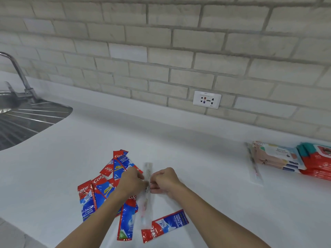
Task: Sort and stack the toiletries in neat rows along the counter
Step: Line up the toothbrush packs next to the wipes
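Wrapped toothbrush (146, 203) held lengthwise over white desk (197, 158), pinched at mid-length between left hand (132, 181) and right hand (164, 179), fingers of both curled on wrapper, toothpaste sachets (89, 199) scattered beneath and left of left hand, wipe packs (279, 158) stacked far right.

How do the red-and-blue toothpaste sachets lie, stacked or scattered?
Scattered: the red-and-blue toothpaste sachets overlap at differing angles on the white counter.

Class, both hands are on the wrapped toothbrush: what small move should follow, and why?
Probably lift the toothbrush and carry it right: left hand and right hand pinch its middle, and a second toothbrush lies beside the wipes.
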Demonstrator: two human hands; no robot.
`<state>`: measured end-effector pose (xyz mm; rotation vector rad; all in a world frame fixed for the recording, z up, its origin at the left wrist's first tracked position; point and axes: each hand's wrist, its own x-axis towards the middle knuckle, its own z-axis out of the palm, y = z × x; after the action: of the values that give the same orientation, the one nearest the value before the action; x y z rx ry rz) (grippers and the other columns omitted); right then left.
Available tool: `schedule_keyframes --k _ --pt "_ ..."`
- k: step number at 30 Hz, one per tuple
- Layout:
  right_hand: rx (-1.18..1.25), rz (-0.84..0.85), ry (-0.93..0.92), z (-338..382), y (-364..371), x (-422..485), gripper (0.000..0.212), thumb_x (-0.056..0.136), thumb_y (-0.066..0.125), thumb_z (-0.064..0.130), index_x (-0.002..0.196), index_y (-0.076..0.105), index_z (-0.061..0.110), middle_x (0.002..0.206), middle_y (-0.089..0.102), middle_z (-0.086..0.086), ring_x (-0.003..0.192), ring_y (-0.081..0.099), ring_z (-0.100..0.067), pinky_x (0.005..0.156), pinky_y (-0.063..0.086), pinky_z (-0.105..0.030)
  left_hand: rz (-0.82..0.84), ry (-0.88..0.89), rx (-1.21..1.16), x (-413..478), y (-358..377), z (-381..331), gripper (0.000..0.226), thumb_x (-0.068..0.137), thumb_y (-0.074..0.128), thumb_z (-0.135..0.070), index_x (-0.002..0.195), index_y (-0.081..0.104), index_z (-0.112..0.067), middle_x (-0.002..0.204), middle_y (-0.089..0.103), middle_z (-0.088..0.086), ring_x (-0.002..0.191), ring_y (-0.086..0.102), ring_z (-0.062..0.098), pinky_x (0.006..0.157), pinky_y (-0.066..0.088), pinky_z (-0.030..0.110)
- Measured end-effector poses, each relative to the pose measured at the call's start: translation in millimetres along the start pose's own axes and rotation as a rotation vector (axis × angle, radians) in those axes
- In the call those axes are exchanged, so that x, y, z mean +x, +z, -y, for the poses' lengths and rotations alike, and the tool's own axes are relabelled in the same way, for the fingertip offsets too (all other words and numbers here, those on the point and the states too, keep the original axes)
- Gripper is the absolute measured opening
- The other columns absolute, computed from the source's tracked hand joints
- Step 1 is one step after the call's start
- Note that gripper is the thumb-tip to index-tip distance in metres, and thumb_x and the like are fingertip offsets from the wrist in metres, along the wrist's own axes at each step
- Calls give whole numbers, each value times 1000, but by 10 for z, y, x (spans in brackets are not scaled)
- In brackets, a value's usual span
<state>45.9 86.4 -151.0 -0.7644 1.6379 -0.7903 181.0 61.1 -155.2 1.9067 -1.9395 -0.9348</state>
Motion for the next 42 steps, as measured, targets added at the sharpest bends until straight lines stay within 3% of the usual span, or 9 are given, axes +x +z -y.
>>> schedule_keyframes --k 6,9,11,15,20,26,29,33,42 --pt "179 49 21 -8 -65 -14 26 93 64 19 102 67 -6 83 67 -18 75 69 -27 74 62 -45 56 9 -173 12 -21 -48 20 82 75 -20 97 74 -7 85 68 -2 81 63 11 75 48 24" --pt "287 114 17 46 -116 -46 30 93 65 22 107 66 -4 93 65 -21 80 65 -29 74 61 -48 111 42 -230 0 -84 -117 12 85 71 -19 90 76 -9 82 72 4 83 67 18 78 53 30" --pt "323 114 -8 77 -154 -64 22 92 66 20 104 68 2 102 70 -20 80 69 -30 72 61 -49 130 62 -276 13 -112 -155 12 88 69 -20 87 76 -11 74 69 1 75 63 15 71 50 26" --pt "336 78 -77 133 -285 -77 18 92 67 20 96 70 3 94 73 -16 70 72 -26 61 60 -37 144 85 -357 -12 -132 -273 18 92 63 -28 89 75 -14 75 70 1 64 59 8 55 44 18" --pt "362 -1 -138 196 -489 -63 17 92 66 17 97 69 0 86 74 -14 66 71 -24 56 56 -29 325 83 -449 -38 -130 -373 21 89 67 -30 90 74 -11 90 75 11 87 72 25 79 59 38" --pt "407 -40 -179 190 -719 -35 16 94 64 15 98 66 -1 86 74 -13 67 72 -24 57 56 -30 366 105 -484 7 -39 -586 19 87 70 -23 95 73 -5 94 73 16 90 70 31 84 58 46" --pt "428 -59 -195 198 -851 -21 17 94 63 14 99 65 -1 87 74 -12 69 72 -24 59 57 -32 368 114 -489 42 20 -692 25 83 74 -25 99 71 -6 95 73 13 88 71 28 84 58 43" --pt "454 -104 -202 205 -1074 9 11 93 63 12 97 64 1 92 73 -16 73 71 -28 63 58 -34 397 194 -486 94 97 -866 12 83 74 -17 89 75 -7 86 75 13 79 71 23 82 58 39" --pt "468 -200 -236 167 -1664 117 12 94 63 13 90 62 2 89 71 -15 69 71 -25 60 57 -30 451 247 -467 219 354 -1315 6 82 73 -10 84 74 -5 67 70 5 55 61 14 58 50 25"
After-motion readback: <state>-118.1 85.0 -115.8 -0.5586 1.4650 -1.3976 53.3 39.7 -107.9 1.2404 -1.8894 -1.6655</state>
